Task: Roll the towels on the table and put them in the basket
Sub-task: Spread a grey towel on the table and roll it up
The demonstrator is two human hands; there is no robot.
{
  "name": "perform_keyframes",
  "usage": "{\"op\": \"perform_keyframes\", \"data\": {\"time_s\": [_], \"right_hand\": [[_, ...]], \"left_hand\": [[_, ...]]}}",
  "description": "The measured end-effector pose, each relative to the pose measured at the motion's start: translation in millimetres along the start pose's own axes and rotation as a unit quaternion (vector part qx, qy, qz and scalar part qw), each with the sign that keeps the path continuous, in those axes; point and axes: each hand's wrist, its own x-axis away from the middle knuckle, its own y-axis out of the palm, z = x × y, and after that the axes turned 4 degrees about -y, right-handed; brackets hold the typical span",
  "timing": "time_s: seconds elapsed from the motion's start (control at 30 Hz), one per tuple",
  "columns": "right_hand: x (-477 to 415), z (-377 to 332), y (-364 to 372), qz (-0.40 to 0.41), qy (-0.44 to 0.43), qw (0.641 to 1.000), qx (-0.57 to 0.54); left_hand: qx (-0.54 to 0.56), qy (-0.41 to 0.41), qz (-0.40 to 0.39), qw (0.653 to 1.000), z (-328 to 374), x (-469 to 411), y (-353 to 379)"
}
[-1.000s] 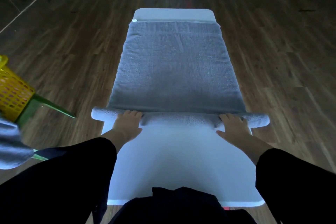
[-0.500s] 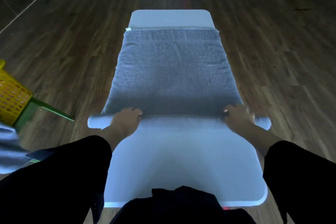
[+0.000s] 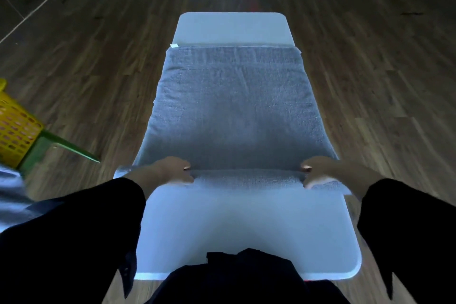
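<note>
Head camera looks forward, down across table (image 3: pixel 246 224).

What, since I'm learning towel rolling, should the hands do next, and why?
Probably roll the grey towel another turn forward: the left hand and right hand grip its rolled near edge, while most of it lies flat on the table.
</note>
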Motion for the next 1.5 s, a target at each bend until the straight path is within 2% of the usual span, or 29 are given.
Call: {"op": "perform_keyframes", "data": {"time_s": [0.03, 0.1, 0.13, 0.17, 0.2, 0.27, 0.3, 0.43, 0.5, 0.6, 0.63, 0.67, 0.7, 0.77, 0.8, 0.87, 0.93, 1.03, 1.1, 1.17, 1.23, 1.27, 1.3, 1.33, 1.4, 1.43, 1.47, 1.5], "right_hand": [[-2, 6, -2, 0.024, -0.001, 0.999, -0.021], [-9, 15, 0, 0.169, 0.037, 0.979, -0.104], [-14, 17, 4, 0.244, 0.056, 0.956, -0.152], [-16, 16, 7, 0.28, 0.064, 0.94, -0.186], [-18, 14, 11, 0.272, 0.057, 0.942, -0.186], [-18, 10, 21, 0.208, 0.019, 0.973, -0.094], [-15, 8, 27, 0.194, 0.016, 0.98, -0.038], [-9, 4, 32, 0.256, 0.042, 0.963, 0.076], [-10, 2, 21, 0.193, 0.025, 0.979, 0.062], [-6, 10, -5, 0.009, 0.008, 1.0, 0.024], [-5, 14, -11, -0.003, 0.004, 1.0, 0.027], [-5, 19, -13, 0.032, 0.01, 0.999, 0.035], [-5, 22, -14, 0.101, 0.023, 0.994, 0.036], [-13, 25, -6, 0.231, 0.044, 0.972, -0.026], [-16, 23, -1, 0.247, 0.042, 0.966, -0.06], [-17, 15, 14, 0.192, 0.028, 0.98, -0.045], [-13, 8, 29, 0.155, 0.038, 0.987, 0.032], [-5, -2, 39, 0.21, 0.059, 0.971, 0.098], [-3, -6, 37, 0.214, 0.056, 0.97, 0.1], [-1, -5, 26, 0.158, 0.038, 0.984, 0.078], [3, -1, 10, 0.059, 0.01, 0.997, 0.058], [6, 2, 3, 0.009, 0.002, 0.999, 0.049], [7, 7, -1, -0.009, 0.003, 0.999, 0.042], [8, 10, -2, 0.014, 0.011, 0.999, 0.035], [5, 15, -1, 0.151, 0.04, 0.988, -0.001], [1, 14, 2, 0.206, 0.049, 0.977, -0.04], [-1, 11, 5, 0.229, 0.048, 0.969, -0.076], [-1, 6, 10, 0.215, 0.037, 0.973, -0.079]], "left_hand": [[-0.002, 0.002, 0.051, 0.999, -5, 0, -2], [0.04, 0.003, 0.198, 0.979, -13, -3, 2], [0.077, 0.009, 0.232, 0.97, -14, -5, 5], [0.096, 0.018, 0.218, 0.971, -13, -5, 8], [0.085, 0.03, 0.177, 0.98, -11, -6, 10], [0.012, 0.03, 0.116, 0.993, -5, -5, 17], [-0.016, 0.017, 0.113, 0.993, -3, -4, 20], [-0.08, -0.035, 0.158, 0.984, 7, -1, 17], [-0.087, -0.027, 0.108, 0.99, 11, -2, 9], [-0.065, -0.036, -0.03, 0.997, 8, 0, -5], [-0.061, -0.039, -0.021, 0.997, 5, 1, -8], [-0.059, -0.038, 0.033, 0.997, 3, 1, -9], [-0.052, -0.039, 0.113, 0.991, 1, 2, -8], [0.01, -0.027, 0.257, 0.966, 2, 0, 0], [0.049, -0.013, 0.272, 0.961, 4, -1, 3], [0.066, 0.02, 0.196, 0.978, 7, -3, 14], [0.017, 0.019, 0.133, 0.991, 10, -2, 25], [-0.04, -0.017, 0.16, 0.986, 11, -2, 27], [-0.085, -0.031, 0.15, 0.985, 16, -1, 20], [-0.083, -0.026, 0.077, 0.993, 16, -3, 8], [-0.054, -0.028, -0.008, 0.998, 13, 0, -6], [-0.052, -0.026, -0.018, 0.998, 9, 2, -12], [-0.054, -0.021, 0.008, 0.998, 6, 4, -15], [-0.056, -0.019, 0.066, 0.996, 2, 4, -15], [-0.006, -0.016, 0.2, 0.98, -1, 0, -6], [0.027, -0.012, 0.222, 0.975, 0, -1, -1], [0.038, -0.001, 0.198, 0.979, 2, -3, 5], [0.029, 0.01, 0.155, 0.987, 4, -4, 13]]}}
